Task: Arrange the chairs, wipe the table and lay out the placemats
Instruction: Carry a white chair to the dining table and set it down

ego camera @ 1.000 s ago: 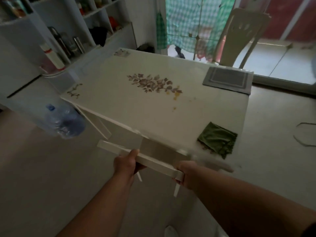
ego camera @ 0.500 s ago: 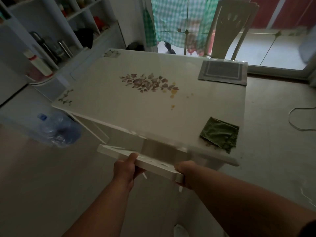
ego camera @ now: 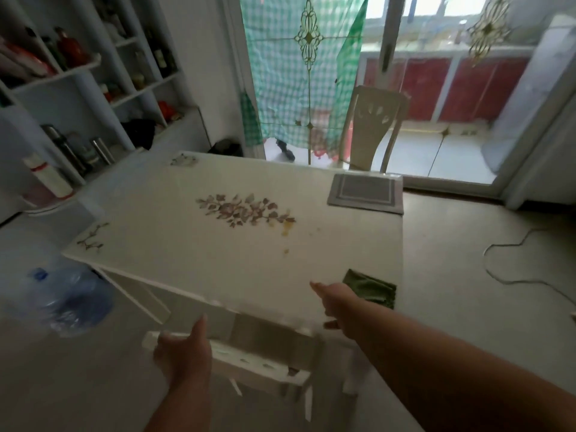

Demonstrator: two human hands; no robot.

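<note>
A white table with a printed flower spray carries yellowish stains near its middle. A grey placemat lies at its far right corner and a folded green cloth at its near right corner. A white chair is pushed under the near edge. My left hand grips the left part of its top rail, thumb raised. My right hand is off the rail, stretched open over the table's near edge just left of the green cloth. A second chair stands at the far side.
A large blue water bottle lies on the floor to the left of the table. White shelves with bottles and flasks line the left wall. A cable snakes over the floor on the right. Glass doors stand behind the far chair.
My right hand has let go of the chair's top rail and risen over the table toward the green cloth. My left hand stays on the rail. The view has tilted up.
</note>
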